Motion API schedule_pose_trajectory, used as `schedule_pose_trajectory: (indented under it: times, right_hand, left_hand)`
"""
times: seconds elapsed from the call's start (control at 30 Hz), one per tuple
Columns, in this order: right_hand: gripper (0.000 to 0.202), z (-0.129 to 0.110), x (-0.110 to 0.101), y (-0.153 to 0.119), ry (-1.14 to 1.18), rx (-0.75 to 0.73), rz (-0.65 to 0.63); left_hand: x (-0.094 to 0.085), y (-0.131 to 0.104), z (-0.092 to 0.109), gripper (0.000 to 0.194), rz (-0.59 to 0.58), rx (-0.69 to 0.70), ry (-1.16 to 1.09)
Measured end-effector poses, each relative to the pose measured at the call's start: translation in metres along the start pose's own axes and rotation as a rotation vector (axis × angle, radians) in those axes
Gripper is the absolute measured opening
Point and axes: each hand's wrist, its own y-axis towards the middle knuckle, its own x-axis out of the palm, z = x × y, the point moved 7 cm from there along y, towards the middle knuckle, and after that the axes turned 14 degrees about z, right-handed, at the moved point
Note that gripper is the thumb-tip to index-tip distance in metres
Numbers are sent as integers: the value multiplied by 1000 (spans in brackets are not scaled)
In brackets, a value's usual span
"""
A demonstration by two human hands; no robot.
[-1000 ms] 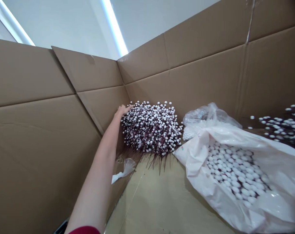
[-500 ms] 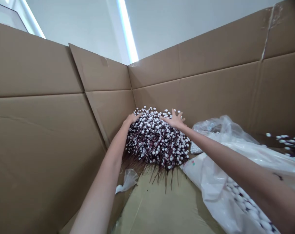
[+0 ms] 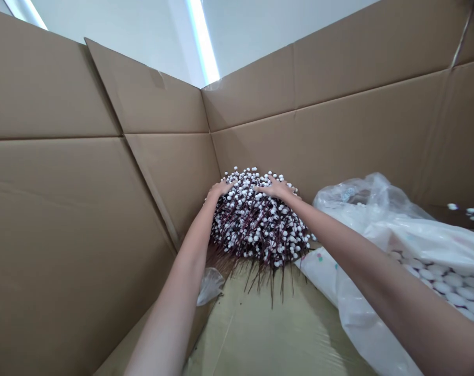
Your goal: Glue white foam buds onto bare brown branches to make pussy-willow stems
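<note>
A thick bunch of stems with white berries leans in the corner of a big cardboard box, its dark red stem ends pointing toward me. On the bunch's upper left side lies my left hand, thumb stretched out over the berries and its other fingers partly hidden. My right hand rests on the upper right side, with thumb and fingers spread among the berries. Both hands touch the bunch without visibly closing around it.
Tall cardboard walls rise at the left and back. On the right lies a clear plastic bag with more white berries inside. A crumpled scrap of plastic lies on the left, beside a flat cardboard sheet on the floor.
My right hand has come down from above the berries onto the bunch. My left hand has shifted slightly right along the bunch's edge. The camera view has moved a little.
</note>
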Motion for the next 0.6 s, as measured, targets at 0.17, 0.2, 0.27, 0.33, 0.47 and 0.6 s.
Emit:
schedule_pose_trajectory:
  times: [0.17,0.2,0.27,0.33,0.47,0.6]
  right_hand:
    - [103,3,8,3,-27,39,-10]
    - [104,4,11,6,-28,41,-8]
    - [105,7,16,12,-24,26,-2]
    - [104,10,21,19,-23,-3,1]
    - [104,14,28,29,-23,-43,1]
    - [104,17,33,35,-19,-57,-6]
  left_hand:
    - [6,-3,2,77,-11,8,4]
    - [7,-3,2,73,-14,7,6]
    - [9,-4,2,66,-20,5,9]
    - [11,-3,2,59,-26,3,8]
    - [14,-2,2,42,-32,4,3]
    - [14,-4,3,36,-30,1,9]
